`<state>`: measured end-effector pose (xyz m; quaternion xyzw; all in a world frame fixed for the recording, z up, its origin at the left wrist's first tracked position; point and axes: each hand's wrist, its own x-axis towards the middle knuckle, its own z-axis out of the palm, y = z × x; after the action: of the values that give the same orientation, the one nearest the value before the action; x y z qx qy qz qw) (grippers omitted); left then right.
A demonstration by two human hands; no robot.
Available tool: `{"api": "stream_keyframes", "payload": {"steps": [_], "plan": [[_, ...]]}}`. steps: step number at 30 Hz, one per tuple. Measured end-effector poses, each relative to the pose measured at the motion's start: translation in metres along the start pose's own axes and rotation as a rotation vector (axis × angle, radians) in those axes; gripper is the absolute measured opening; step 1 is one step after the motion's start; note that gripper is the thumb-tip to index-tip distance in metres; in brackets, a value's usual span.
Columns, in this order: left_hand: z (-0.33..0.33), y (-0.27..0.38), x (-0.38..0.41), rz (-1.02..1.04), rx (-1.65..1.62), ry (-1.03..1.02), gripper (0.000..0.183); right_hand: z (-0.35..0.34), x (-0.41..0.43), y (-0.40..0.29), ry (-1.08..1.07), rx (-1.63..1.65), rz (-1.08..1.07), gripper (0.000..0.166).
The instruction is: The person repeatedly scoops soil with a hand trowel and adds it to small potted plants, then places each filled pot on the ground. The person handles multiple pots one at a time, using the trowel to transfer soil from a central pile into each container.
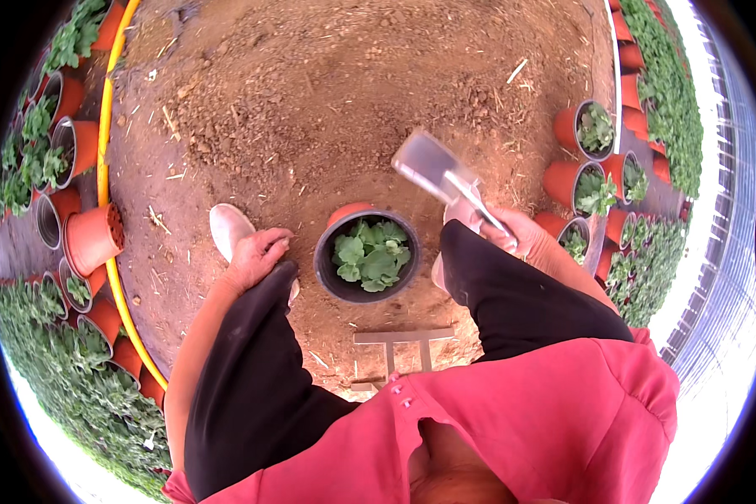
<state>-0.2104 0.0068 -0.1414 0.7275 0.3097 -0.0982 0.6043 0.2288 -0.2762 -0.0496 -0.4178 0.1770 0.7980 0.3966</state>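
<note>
A plastic pot, dark inside with terracotta red outside, stands on the soil between my feet. A green leafy plant sits down inside its rim. My right hand, by the right knee, grips the handle of a metal hand shovel. The shovel's broad flat blade is blurred and points up and left, above bare soil and apart from the pot. My left hand rests at the left knee, left of the pot, with loosely bent fingers and nothing visible in them.
Loose brown soil with bits of straw spreads ahead. A yellow hose curves along the left, beside tipped and stacked red pots. Potted plants line the right side. Part of a stool-like frame shows between my legs.
</note>
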Motion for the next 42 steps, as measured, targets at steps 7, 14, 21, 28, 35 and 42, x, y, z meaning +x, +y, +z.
{"api": "stream_keyframes", "payload": {"steps": [7, 14, 21, 28, 35, 42], "plan": [[-0.026, 0.06, 0.001, -0.083, -0.179, -0.216, 0.048, -0.024, 0.039, 0.012, 0.145, -0.347, 0.052, 0.03], [-0.01, 0.123, 0.025, -0.013, 0.141, -0.37, 0.067, 0.02, 0.097, -0.01, 0.339, -0.754, 0.118, 0.022], [0.003, 0.117, 0.029, 0.043, 0.196, -0.306, 0.06, 0.0, 0.101, -0.01, 0.297, -0.826, 0.061, 0.018], [-0.008, 0.136, 0.045, -0.022, 0.112, -0.235, 0.058, 0.018, 0.132, -0.017, 0.341, -1.212, -0.216, 0.018], [-0.038, 0.137, 0.053, 0.035, 0.144, -0.055, 0.051, 0.051, 0.123, -0.039, 0.204, -0.897, 0.037, 0.02], [-0.028, 0.174, 0.045, 0.506, 0.851, 0.384, 0.054, 0.046, 0.087, -0.036, 0.236, -0.869, -0.04, 0.019]]}}
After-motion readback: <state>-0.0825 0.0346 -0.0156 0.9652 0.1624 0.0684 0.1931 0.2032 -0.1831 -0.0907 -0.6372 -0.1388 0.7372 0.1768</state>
